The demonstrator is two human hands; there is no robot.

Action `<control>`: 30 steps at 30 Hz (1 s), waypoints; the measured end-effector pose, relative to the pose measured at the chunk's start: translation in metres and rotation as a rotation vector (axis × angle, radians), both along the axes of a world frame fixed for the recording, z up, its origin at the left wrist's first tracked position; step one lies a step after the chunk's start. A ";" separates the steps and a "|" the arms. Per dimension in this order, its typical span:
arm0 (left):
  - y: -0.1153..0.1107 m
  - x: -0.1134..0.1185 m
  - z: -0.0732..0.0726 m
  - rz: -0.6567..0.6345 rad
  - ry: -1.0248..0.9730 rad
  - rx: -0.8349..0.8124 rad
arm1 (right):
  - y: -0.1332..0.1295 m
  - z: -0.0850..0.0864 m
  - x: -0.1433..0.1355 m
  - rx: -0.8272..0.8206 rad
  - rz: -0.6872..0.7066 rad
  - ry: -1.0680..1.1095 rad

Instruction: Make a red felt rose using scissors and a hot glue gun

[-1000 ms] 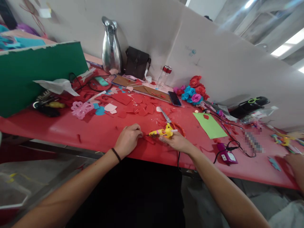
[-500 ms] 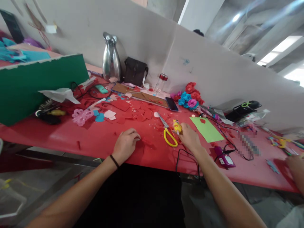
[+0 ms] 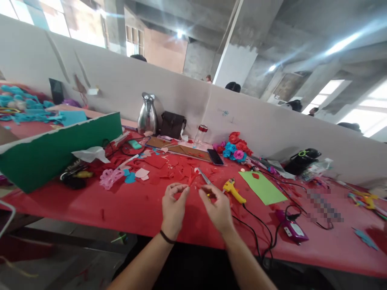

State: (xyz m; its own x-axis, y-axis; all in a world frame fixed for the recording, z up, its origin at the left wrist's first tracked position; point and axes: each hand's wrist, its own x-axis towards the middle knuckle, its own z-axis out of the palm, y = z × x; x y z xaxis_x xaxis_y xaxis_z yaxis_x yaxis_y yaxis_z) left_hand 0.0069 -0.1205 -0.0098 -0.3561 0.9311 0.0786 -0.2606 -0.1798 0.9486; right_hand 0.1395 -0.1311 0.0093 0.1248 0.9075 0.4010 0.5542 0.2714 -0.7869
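Note:
My left hand (image 3: 174,207) is closed, thumb and index finger pinching a small red paper piece (image 3: 191,178) whose tip sticks up from the fingers. Close beside it my right hand (image 3: 218,209) has thumb and index finger brought together; whatever is between them is too small to make out. Behind the right hand lies a pair of scissors (image 3: 204,177), blades showing and the yellow handles mostly hidden. A yellow hot glue gun (image 3: 234,191) rests on the red table (image 3: 130,213) to the right of that hand, its cord running toward the table's front edge.
Red paper scraps (image 3: 157,162) lie beyond my hands. To the left are a pink paper flower (image 3: 111,178) and a green board (image 3: 66,149). Paper roses (image 3: 236,147), a phone (image 3: 215,157), a green sheet (image 3: 263,187) and a purple power adapter (image 3: 292,229) sit on the right.
My right hand has let go of the glue gun, which now lies on the table, and moved left beside my left hand. The view has tilted up.

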 end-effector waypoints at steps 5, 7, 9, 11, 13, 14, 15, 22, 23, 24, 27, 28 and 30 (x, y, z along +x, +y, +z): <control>-0.012 0.007 0.011 0.051 0.178 0.063 | -0.011 -0.007 -0.054 -0.077 0.013 0.679; -0.016 0.009 0.012 0.038 0.189 0.077 | -0.011 -0.008 -0.056 -0.075 -0.009 0.795; -0.020 0.011 0.013 0.020 0.188 0.088 | -0.010 -0.008 -0.052 -0.066 -0.026 0.844; -0.022 0.011 0.013 -0.016 0.182 0.103 | -0.011 -0.008 -0.048 -0.050 -0.051 0.867; -0.024 0.010 0.015 -0.061 0.164 0.114 | -0.014 -0.006 -0.044 -0.040 -0.071 0.862; -0.024 0.009 0.016 -0.084 0.146 0.114 | -0.015 -0.005 -0.042 -0.038 -0.074 0.849; -0.024 0.008 0.017 -0.107 0.125 0.109 | -0.017 -0.003 -0.041 -0.038 -0.070 0.833; -0.024 0.006 0.027 -0.243 0.001 0.051 | -0.027 0.003 -0.037 -0.036 0.053 0.825; -0.025 0.006 0.028 -0.247 -0.006 0.049 | -0.028 0.003 -0.037 -0.037 0.064 0.825; -0.026 0.006 0.028 -0.251 -0.009 0.049 | -0.028 0.002 -0.037 -0.038 0.070 0.826; -0.030 0.006 0.029 -0.255 -0.015 0.060 | -0.029 0.001 -0.037 -0.040 0.063 0.837; -0.031 0.005 0.029 -0.254 -0.021 0.064 | -0.030 0.000 -0.037 -0.038 0.060 0.842; -0.032 0.005 0.028 -0.252 -0.031 0.070 | -0.030 0.000 -0.038 -0.029 0.056 0.849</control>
State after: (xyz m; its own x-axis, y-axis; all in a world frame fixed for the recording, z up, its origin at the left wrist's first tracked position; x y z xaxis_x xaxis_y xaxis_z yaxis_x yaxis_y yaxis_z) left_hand 0.0116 -0.1526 0.0182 -0.1171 0.9835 0.1382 -0.3343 -0.1701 0.9270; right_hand 0.1016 -0.1609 0.0094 0.3271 0.9299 0.1680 -0.2404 0.2538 -0.9369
